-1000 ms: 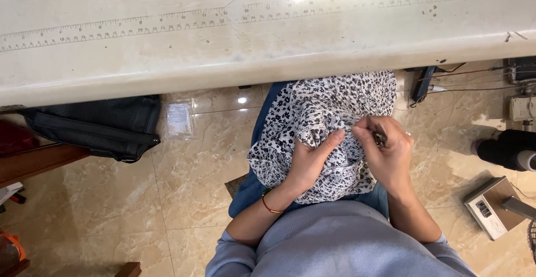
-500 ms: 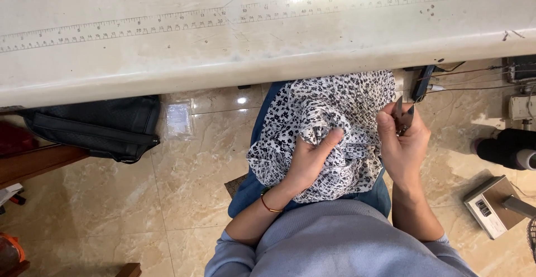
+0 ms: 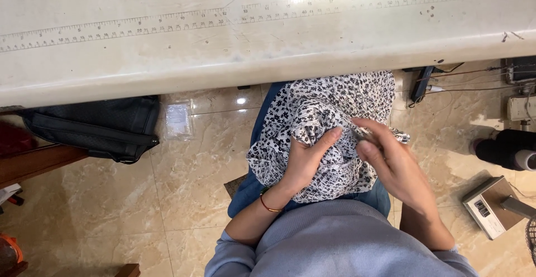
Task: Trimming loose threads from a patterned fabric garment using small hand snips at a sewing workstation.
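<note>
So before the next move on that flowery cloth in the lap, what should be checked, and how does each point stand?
1. Left hand holds the floral fabric: ok.
2. Right hand at the bunched spot: ok.
3. Small metal tool in the right hand's fingers; kind and grip: cannot tell.
4. Fabric rests on the lap, off the floor: ok.
5. Left fingers apart from the tool tip: cannot tell.

single head view looks steeply down, close over the lap, table edge (image 3: 268, 70) above.
</note>
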